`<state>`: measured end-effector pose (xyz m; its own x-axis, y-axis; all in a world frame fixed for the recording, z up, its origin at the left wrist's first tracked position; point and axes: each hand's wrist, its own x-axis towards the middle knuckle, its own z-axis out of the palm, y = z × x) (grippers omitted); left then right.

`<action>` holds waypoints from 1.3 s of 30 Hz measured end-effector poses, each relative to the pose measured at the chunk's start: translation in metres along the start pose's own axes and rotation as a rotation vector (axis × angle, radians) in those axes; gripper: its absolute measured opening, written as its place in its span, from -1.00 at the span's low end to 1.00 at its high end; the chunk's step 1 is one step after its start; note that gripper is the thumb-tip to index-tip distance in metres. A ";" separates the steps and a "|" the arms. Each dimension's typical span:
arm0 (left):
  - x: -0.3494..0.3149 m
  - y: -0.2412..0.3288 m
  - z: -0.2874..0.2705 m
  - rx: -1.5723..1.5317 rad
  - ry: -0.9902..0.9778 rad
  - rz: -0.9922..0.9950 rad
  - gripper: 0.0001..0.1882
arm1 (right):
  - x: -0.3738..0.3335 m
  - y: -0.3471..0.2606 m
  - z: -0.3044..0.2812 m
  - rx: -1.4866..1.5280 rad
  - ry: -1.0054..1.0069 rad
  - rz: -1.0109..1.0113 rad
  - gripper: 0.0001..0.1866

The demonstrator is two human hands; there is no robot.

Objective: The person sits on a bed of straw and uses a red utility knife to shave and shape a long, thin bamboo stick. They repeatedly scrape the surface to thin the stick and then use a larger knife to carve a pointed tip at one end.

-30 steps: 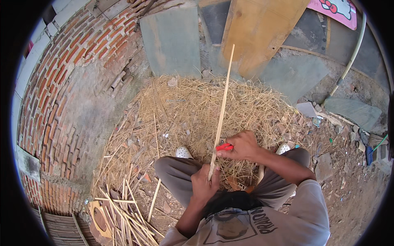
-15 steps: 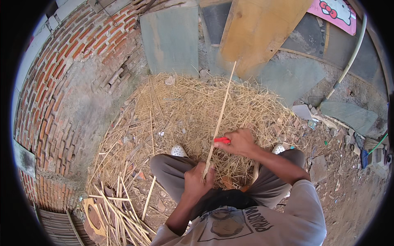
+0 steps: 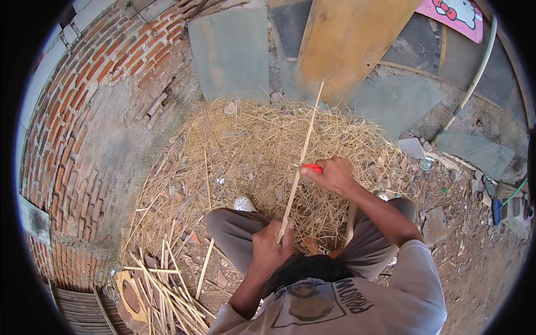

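Observation:
A long, thin pale strip of bamboo or wood [image 3: 307, 138] slants up and away from my lap. Near its lower end, my left hand [image 3: 270, 244] is closed around it. My right hand [image 3: 334, 173] grips a small red-handled knife [image 3: 314, 167] against the strip, around the middle of its length. The blade is too small to make out clearly, but a pale curl shows beside the strip there. Dry shavings [image 3: 262, 134] lie heaped in front of my crossed legs.
Several cut strips [image 3: 167, 290] lie in a bundle at lower left. A worn brick wall [image 3: 72, 139] rises on the left. Grey and tan boards [image 3: 229, 56] lean at the back. To the right are rubble, a pale pipe [image 3: 479, 78] and a stone slab [image 3: 474, 155].
My right hand and the red-handled knife have moved up along the strip, away from my body. My left hand stays at the lower end.

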<state>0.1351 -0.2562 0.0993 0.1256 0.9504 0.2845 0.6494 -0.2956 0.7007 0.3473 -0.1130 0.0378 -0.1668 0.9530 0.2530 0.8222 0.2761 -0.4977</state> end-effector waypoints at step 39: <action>-0.037 0.005 0.000 -0.078 0.077 0.050 -0.89 | 0.014 0.015 -0.027 -0.008 -0.058 0.119 -0.15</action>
<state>0.1332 -0.2930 0.0920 0.0969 0.9250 0.3675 0.5831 -0.3520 0.7322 0.3723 -0.0993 0.0564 -0.0988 0.9847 0.1437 0.8422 0.1597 -0.5149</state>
